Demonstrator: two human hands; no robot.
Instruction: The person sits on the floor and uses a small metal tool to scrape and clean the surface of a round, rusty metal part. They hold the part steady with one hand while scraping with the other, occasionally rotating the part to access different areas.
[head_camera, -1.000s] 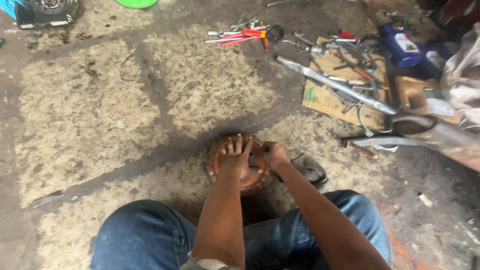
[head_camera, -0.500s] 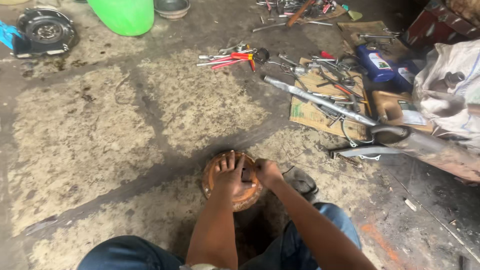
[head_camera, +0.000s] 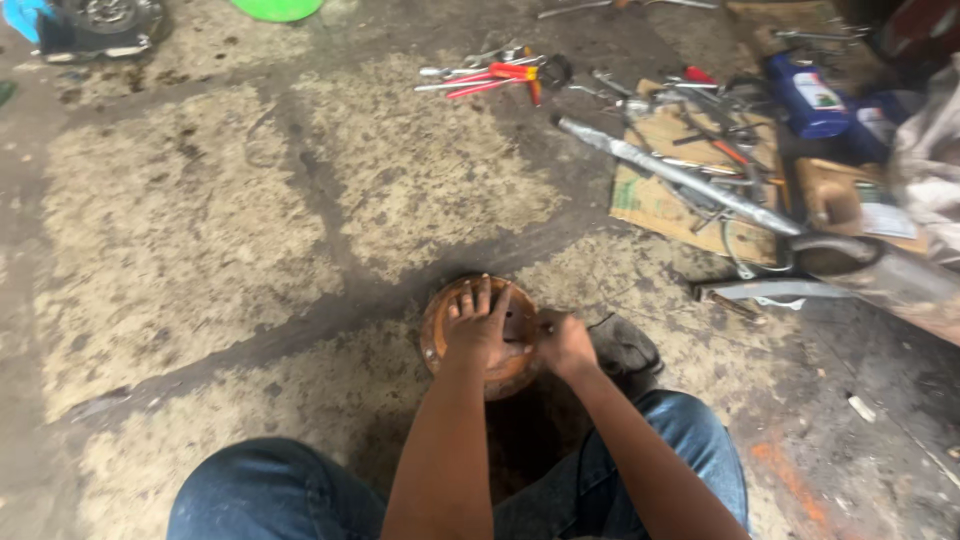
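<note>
A round rusty orange metal part (head_camera: 440, 325), like a drum or hub, lies on the concrete floor between my knees. My left hand (head_camera: 477, 328) rests flat on top of it with the fingers spread, pressing it down. My right hand (head_camera: 563, 343) is closed at the part's right edge, gripping something small that I cannot make out. My jeans-clad legs frame the part on both sides.
Red-handled pliers and wrenches (head_camera: 495, 77) lie at the back. A long metal pipe (head_camera: 680, 175) crosses a cardboard sheet (head_camera: 650, 205) with several tools. A blue bottle (head_camera: 810, 95) stands at the right, and a dark shoe (head_camera: 625, 350) sits beside my right hand.
The view has shifted a little; both hands stay on the rusty part, the left hand still spread over its top.
</note>
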